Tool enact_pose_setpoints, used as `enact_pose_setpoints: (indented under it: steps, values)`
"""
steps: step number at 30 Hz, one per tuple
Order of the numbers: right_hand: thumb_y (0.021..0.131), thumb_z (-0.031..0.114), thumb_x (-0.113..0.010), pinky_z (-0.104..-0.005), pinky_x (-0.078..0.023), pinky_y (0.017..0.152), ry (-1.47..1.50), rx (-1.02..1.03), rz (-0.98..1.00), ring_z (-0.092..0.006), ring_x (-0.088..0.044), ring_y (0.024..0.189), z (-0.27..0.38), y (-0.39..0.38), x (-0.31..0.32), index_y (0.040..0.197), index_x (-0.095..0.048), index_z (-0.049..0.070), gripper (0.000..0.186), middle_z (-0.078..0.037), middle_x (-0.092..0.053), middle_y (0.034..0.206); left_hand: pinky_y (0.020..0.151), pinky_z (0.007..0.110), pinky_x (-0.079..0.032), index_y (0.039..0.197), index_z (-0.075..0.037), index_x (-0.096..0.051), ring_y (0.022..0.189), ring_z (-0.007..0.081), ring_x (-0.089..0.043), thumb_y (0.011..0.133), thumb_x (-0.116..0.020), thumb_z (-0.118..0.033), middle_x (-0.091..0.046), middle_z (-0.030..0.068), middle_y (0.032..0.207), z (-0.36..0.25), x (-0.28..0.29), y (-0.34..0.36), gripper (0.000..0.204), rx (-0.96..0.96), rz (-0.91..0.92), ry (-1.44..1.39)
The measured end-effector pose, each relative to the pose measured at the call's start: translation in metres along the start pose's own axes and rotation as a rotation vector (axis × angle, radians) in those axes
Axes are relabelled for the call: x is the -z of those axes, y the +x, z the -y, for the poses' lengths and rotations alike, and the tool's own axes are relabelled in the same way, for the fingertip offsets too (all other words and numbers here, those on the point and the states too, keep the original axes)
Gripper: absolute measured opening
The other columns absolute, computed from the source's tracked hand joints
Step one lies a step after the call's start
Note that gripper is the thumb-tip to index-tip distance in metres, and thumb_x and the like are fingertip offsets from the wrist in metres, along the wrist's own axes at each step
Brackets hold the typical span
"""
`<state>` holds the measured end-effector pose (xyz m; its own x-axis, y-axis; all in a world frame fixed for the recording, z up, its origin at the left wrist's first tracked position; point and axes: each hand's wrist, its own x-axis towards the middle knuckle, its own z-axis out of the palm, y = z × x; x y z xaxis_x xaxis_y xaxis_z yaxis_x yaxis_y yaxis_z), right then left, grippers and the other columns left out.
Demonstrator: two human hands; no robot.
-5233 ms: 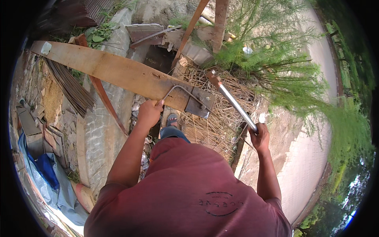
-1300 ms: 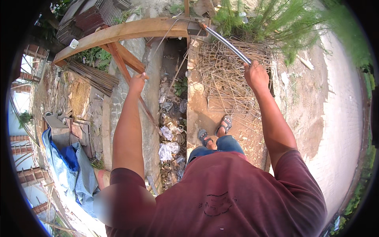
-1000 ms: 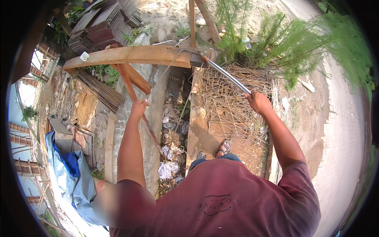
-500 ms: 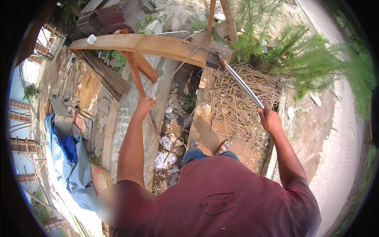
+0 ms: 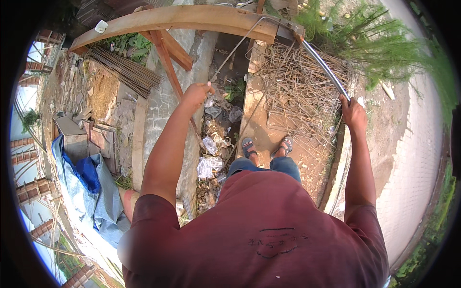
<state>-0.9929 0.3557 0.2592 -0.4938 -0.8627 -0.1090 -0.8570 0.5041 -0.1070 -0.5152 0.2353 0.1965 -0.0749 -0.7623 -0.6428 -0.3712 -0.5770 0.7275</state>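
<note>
My right hand (image 5: 354, 114) is wrapped round the lower end of a shiny metal pipe (image 5: 322, 64). The pipe slants up to a dark metal block (image 5: 285, 33) at the right end of a long wooden beam (image 5: 192, 17). From that block a thin steel rod (image 5: 234, 50) bends over and runs down to the left. My left hand (image 5: 196, 95) is closed just below the rod's lower end, in front of a slanting wooden brace (image 5: 165, 60); whether its fingers touch the rod, or hold anything, I cannot make out.
A tangled heap of bent steel rods (image 5: 300, 91) lies beyond my feet, right of a ditch with litter (image 5: 211, 161). Straight rods (image 5: 127, 72) are bundled at left, above a blue tarpaulin (image 5: 89, 180). A leafy bush (image 5: 365, 48) overhangs the far right beside a paved strip (image 5: 408, 158).
My right hand and the pipe's lower end have moved right and away from me. My left hand has gone up and right, toward the rod's end. The view has shifted.
</note>
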Motion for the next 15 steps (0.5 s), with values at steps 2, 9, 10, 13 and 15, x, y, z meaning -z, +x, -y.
enact_pose_setpoints:
  steps: [2, 9, 10, 13, 15]
  values:
    - [0.090, 0.063, -0.036, -0.0499, -0.047, 0.074, -0.010, -0.093, 0.003, -0.0426, -0.062, 0.085, 0.015, -0.008, 0.002, 0.093, -0.061, 0.001, 0.066, -0.026, -0.064, 0.085, 0.040, 0.026, -0.020, 0.084, -0.004, -0.066, 0.047, 0.0079, -0.027, 0.094, -0.050, -0.039, -0.033, -0.0036, 0.055, 0.006, 0.003, 0.008, 0.040, -0.015, 0.020, -0.006]
    - [0.089, 0.064, -0.036, -0.0489, -0.047, 0.077, -0.011, -0.075, -0.083, -0.0410, -0.061, 0.089, 0.035, -0.042, -0.024, 0.092, -0.060, 0.001, 0.067, -0.024, -0.064, 0.088, 0.042, 0.025, -0.023, 0.085, -0.004, -0.065, 0.049, 0.0078, -0.028, 0.094, -0.049, -0.039, -0.036, -0.0035, 0.061, 0.005, 0.007, 0.013, 0.039, -0.044, 0.084, -0.045]
    - [0.089, 0.064, -0.036, -0.0489, -0.047, 0.077, -0.001, -0.074, -0.084, -0.0410, -0.061, 0.090, 0.037, -0.040, -0.022, 0.092, -0.060, 0.001, 0.067, -0.024, -0.064, 0.088, 0.043, 0.025, -0.023, 0.086, -0.004, -0.065, 0.049, 0.0077, -0.028, 0.094, -0.049, -0.038, -0.037, -0.0036, 0.062, 0.003, 0.003, 0.005, 0.038, -0.037, 0.064, -0.042]
    - [0.090, 0.063, -0.037, -0.0483, -0.046, 0.077, 0.068, -0.138, -0.023, -0.0414, -0.061, 0.090, 0.032, -0.032, -0.006, 0.095, -0.061, 0.003, 0.065, -0.025, -0.064, 0.089, 0.043, 0.024, -0.025, 0.090, -0.003, -0.063, 0.050, 0.0074, -0.030, 0.095, -0.048, -0.035, -0.038, -0.0038, 0.062, -0.001, 0.000, -0.002, 0.037, -0.031, 0.099, -0.062]
    - [0.089, 0.064, -0.038, -0.0483, -0.046, 0.078, 0.130, -0.081, 0.014, -0.0413, -0.061, 0.090, 0.026, -0.031, 0.002, 0.095, -0.061, 0.003, 0.065, -0.025, -0.064, 0.088, 0.043, 0.024, -0.025, 0.092, -0.002, -0.063, 0.050, 0.0071, -0.031, 0.096, -0.048, -0.034, -0.039, -0.0038, 0.062, -0.001, 0.002, -0.004, 0.036, -0.015, 0.129, -0.099]
